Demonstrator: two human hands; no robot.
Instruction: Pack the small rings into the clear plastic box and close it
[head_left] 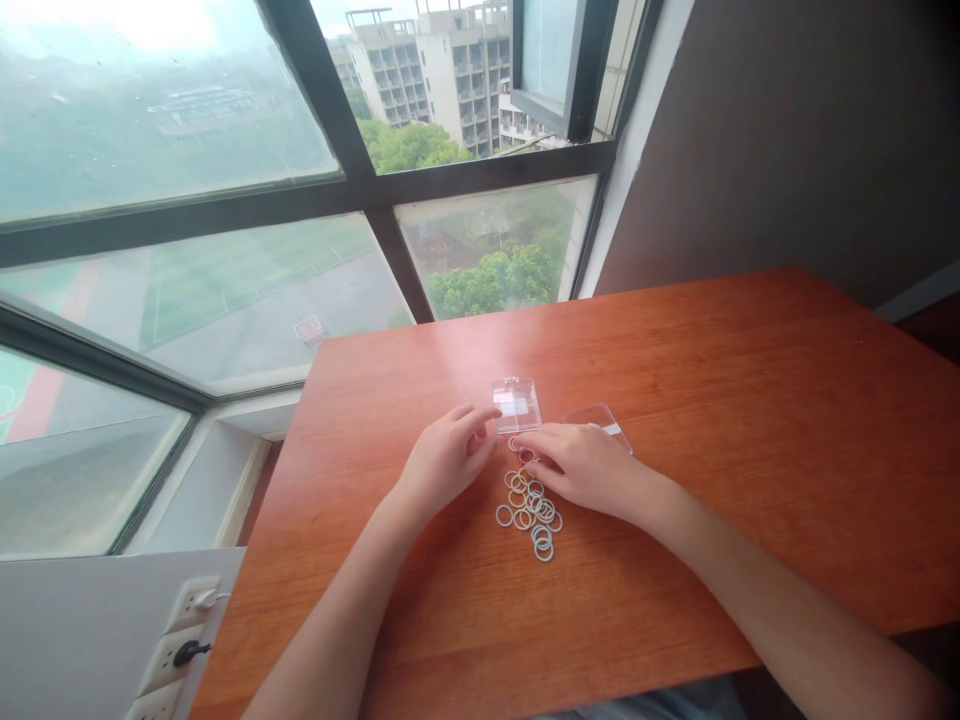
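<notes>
on the near part of the wooden table (645,600), two pale rings (544,559) overlap at the tail of a loose pile of rings (536,505), blue, yellowish and pinkish, most of them lapping one another; a sweep of the wrist or forearm could scatter these outliers, since they seem thin and free to slide. beyond the pile, the right hand (589,462) reaches over a few pink rings at its far end, thumb and fingertips close about them, though i cannot tell whether it grips one; if it pinches where rings overlap, a second could come along or drop. the left hand (446,455) holds nothing visible, thumb and index finger apart, its fingertips just beside or touching the transparent box (526,400); a nudge there could push that light-looking box askew. a second transparent piece (619,436), perhaps a lid, lies partly hidden behind the right hand, where a knuckle could knock it. no ring shows in the box, only a whitish patch that may be glare; none shows on the second piece either. farther off stands the window (375,190).
</notes>
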